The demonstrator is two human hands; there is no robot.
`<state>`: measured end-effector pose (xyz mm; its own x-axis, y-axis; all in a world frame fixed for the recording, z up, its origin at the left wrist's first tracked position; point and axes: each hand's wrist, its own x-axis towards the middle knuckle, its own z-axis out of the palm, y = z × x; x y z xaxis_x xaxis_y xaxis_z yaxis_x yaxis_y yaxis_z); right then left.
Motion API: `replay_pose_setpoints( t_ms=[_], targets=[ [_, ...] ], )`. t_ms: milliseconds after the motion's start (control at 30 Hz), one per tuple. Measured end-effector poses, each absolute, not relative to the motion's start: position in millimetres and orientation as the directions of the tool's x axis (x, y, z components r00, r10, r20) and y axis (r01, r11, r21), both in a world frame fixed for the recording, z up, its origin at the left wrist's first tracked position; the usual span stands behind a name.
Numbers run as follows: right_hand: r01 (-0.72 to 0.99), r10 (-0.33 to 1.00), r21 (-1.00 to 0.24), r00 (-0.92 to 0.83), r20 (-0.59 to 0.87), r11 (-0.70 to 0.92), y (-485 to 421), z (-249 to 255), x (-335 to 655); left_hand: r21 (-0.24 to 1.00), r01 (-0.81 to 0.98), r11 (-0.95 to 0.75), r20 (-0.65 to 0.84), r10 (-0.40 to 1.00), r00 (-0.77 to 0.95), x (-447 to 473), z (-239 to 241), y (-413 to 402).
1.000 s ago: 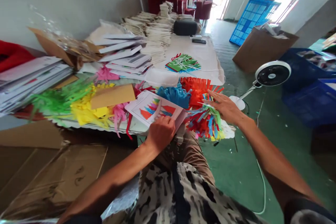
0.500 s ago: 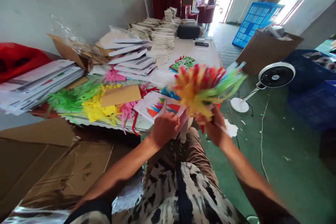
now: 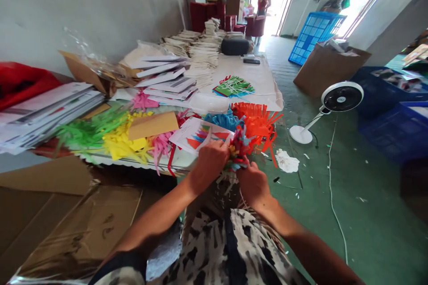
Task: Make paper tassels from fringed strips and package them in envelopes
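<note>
My right hand (image 3: 253, 184) is closed around the base of a multicoloured bunch of fringed paper strips (image 3: 239, 146), holding it upright just above my lap at the table's near edge. My left hand (image 3: 210, 160) is closed too, its fingers at the left side of the same bunch and over the corner of a white printed sheet with coloured triangles (image 3: 195, 134). Blue fringed paper (image 3: 223, 120) and orange fringed paper (image 3: 257, 121) lie on the table just behind the bunch.
Green (image 3: 87, 127), yellow (image 3: 121, 141) and pink (image 3: 162, 144) fringed piles and a brown envelope (image 3: 153, 124) lie to the left. Stacks of paper (image 3: 200, 51) fill the table's back. A floor fan (image 3: 337, 100), cardboard box (image 3: 325, 67) and blue crates (image 3: 392, 111) stand to the right. A person (image 3: 263, 0) stands in the far doorway.
My right hand picked the multicoloured bunch off the table's right corner, swung it up, then brought it down to the centre beside my left hand, which stayed on the printed sheet.
</note>
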<state>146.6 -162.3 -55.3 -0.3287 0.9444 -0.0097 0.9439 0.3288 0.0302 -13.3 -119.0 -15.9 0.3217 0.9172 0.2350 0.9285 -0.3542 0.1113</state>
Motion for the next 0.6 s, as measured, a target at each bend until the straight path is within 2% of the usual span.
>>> replay_pose_setpoints(
  t_ms=[200, 400, 500, 533, 600],
  targets=[
    [0.932, 0.932, -0.029, -0.361, -0.022, 0.36, -140.9, -45.1, 143.8, 0.061, 0.887, -0.457, 0.283, 0.861, 0.424, -1.5, -23.2, -134.0],
    [0.904, 0.917, -0.175, -0.398, -0.013, 0.39, -126.4, -52.2, 138.4, 0.069, 0.838, -0.541, 0.333, 0.805, 0.492, 2.9, -23.5, -148.0],
    [0.872, 0.921, -0.309, -0.388, 0.033, 0.379, -123.3, -54.3, 142.9, 0.192, 0.779, -0.597, 0.48, 0.75, 0.456, -4.4, -24.8, -155.5],
    [0.856, 0.926, -0.362, -0.373, 0.063, 0.37, -123.5, -53.9, 146.0, 0.267, 0.764, -0.587, 0.563, 0.739, 0.371, -10.2, -24.3, -156.6],
    [0.81, 0.939, -0.478, -0.312, 0.142, 0.341, -126.5, -52.9, 152.5, 0.5, 0.721, -0.48, 0.689, 0.725, 0.005, -25.4, -22.0, -154.5]
  ],
)
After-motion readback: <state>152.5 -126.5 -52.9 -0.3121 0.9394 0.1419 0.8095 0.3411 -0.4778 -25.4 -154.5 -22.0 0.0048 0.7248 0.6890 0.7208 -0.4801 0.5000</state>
